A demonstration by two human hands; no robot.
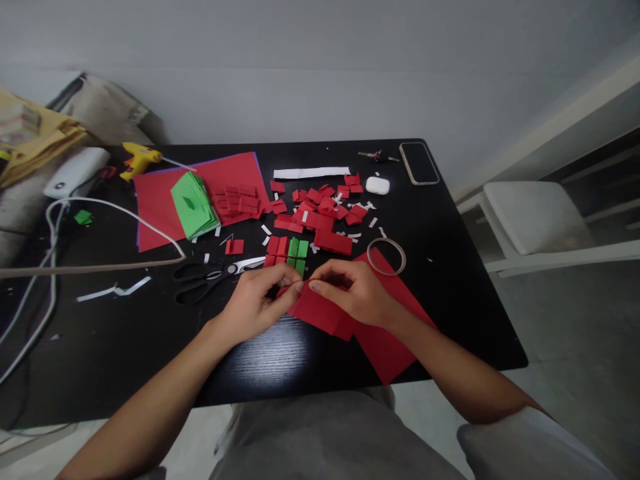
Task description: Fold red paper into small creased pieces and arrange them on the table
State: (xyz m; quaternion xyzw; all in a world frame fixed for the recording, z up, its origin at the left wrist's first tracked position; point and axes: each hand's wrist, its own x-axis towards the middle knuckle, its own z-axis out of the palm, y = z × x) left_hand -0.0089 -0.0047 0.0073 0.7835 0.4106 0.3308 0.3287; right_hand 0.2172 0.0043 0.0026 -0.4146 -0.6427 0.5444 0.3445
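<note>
Between both hands is a folded piece of red paper (320, 310), pinched along its far edge. My left hand (263, 293) closes on the paper's left end with thumb and forefinger. On the other end, my right hand (355, 290) presses it between thumb and fingers. Under my right forearm lies a larger red sheet (395, 333), partly covered. Just beyond my fingertips are green folded paper pieces (297, 249) beside red folded pieces (277, 248). Black-handled scissors (200, 280) rest left of my left hand, blades toward it. A roll of tape (387, 257) lies past my right hand.
Red paper pieces (325, 207) and white scraps litter the middle. Farther left are a green paper stack (194, 205), a large red sheet (155, 220), a yellow glue gun (140, 160) and a white cable (115, 203). A phone (419, 163) and white case (377, 185) lie back right.
</note>
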